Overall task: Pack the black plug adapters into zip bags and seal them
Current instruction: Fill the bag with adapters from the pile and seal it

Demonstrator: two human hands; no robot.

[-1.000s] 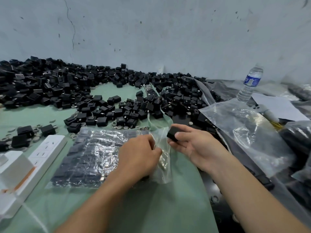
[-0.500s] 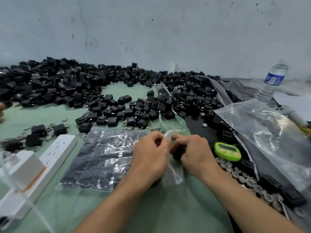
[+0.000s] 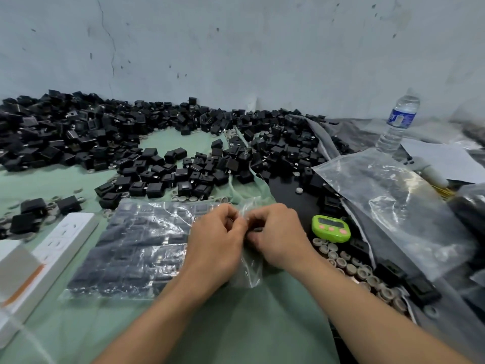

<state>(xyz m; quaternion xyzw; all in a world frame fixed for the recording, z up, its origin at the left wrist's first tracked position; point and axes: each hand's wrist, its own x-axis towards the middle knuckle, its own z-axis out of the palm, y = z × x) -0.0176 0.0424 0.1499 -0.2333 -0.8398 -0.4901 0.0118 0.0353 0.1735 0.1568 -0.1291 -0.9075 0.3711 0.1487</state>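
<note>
One zip bag (image 3: 249, 270) occupies both hands. The left hand (image 3: 217, 245) pinches its mouth, likely so the adapter (image 3: 256, 229) gripped by the right hand (image 3: 279, 237) enters.

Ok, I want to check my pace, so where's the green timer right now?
In the head view the green timer lies just right of the right hand, just beyond a row of grey caps, beside the large clear bag.
</note>
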